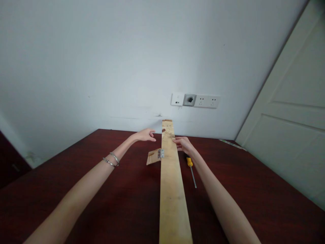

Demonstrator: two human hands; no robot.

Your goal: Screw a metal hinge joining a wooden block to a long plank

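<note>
A long pale wooden board (172, 189) runs from near the wall towards me. On its left edge a metal hinge (161, 153) joins it to a short wooden piece (153, 157), which sticks out at a tilt. My left hand (144, 135) hovers just left of the board's far part, thumb and fingers apart, holding nothing. My right hand (185, 145) has its fingertips closed at the board's right edge, level with a rough, marked patch. Just below this hand lies a screwdriver (189, 162) with a yellow handle, its shaft pointing towards me.
The dark red tabletop (122, 200) meets a white wall (127, 67). Wall sockets (205, 101) sit above the table's back edge. A white panelled door (291, 112) stands at the right. A thin flat strip (232, 144) lies near the back right corner.
</note>
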